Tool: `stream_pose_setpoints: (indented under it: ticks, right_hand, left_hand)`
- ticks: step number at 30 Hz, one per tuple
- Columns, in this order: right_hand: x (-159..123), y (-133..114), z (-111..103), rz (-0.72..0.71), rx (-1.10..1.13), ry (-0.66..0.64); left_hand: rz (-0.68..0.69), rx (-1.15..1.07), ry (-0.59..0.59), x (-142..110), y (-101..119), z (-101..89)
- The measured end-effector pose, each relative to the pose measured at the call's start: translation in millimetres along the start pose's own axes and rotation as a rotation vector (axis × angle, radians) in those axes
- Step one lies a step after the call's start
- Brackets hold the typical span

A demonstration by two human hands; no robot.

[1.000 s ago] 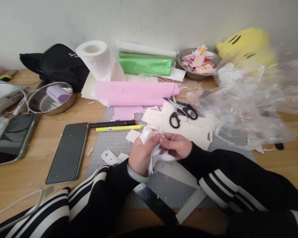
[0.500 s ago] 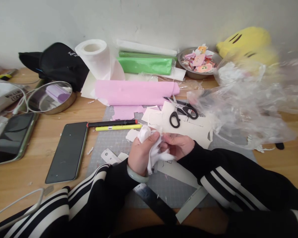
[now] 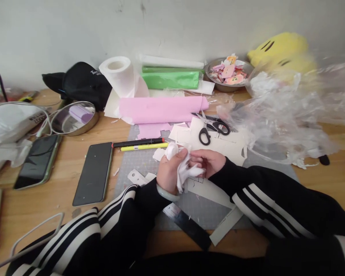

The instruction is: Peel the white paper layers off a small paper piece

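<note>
A crumpled white tissue [image 3: 185, 171] is held between both hands above the grey cutting mat [image 3: 132, 160]. My left hand [image 3: 170, 171] is closed round it, thumb on top, with a rounded wad standing up beside the thumb. On the other side, my right hand [image 3: 208, 161] pinches the tissue's edge between thumb and fingers. Just beyond the hands, black-handled scissors [image 3: 204, 137] lie on cut cream paper [image 3: 227, 147]. A yellow marker [image 3: 143, 147] and a black pen [image 3: 138, 143] lie to the left. Below the hands is a black strip [image 3: 188, 226].
Two phones [image 3: 93, 174] lie at left, near a metal bowl [image 3: 87, 124] and a black cap [image 3: 84, 84]. Behind are a white paper roll [image 3: 117, 78], pink paper [image 3: 161, 109] and green packets [image 3: 171, 79]. Clear plastic bags [image 3: 287, 122], a bowl of cutouts [image 3: 214, 81] and a yellow plush [image 3: 281, 50] occupy the right.
The camera view has shifted, so things at left sit further right in the picture. My right fingers have moved slightly along the tissue; both hands keep hold of it.
</note>
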State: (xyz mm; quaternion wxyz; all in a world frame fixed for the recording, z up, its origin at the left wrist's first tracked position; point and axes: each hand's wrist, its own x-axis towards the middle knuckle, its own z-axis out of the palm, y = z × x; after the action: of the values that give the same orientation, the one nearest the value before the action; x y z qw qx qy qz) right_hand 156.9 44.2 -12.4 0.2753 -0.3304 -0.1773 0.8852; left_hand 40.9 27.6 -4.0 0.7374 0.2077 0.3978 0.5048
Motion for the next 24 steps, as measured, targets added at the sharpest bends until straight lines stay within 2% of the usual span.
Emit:
stream_pose_setpoints:
  ticks: [6, 15, 18, 24]
  right_hand:
    - [4.2, 4.9, 0.2, -0.193, -0.098, 0.126]
    - [5.5, 6.7, 1.2, -0.306, -0.081, 0.335]
    - [5.3, 7.1, -0.3, -0.322, -0.093, 0.334]
    - [2.4, 5.8, -5.3, -0.327, -0.152, 0.218]
  left_hand:
    - [0.036, 0.034, -0.097, 1.3, -0.8, -1.1]
    - [0.063, -0.049, 0.019, 3.1, -1.7, -3.0]
    - [0.053, -0.06, 0.019, 1.9, -1.1, -2.7]
    - [0.004, 0.0, -0.019, -1.1, 0.0, -2.3]
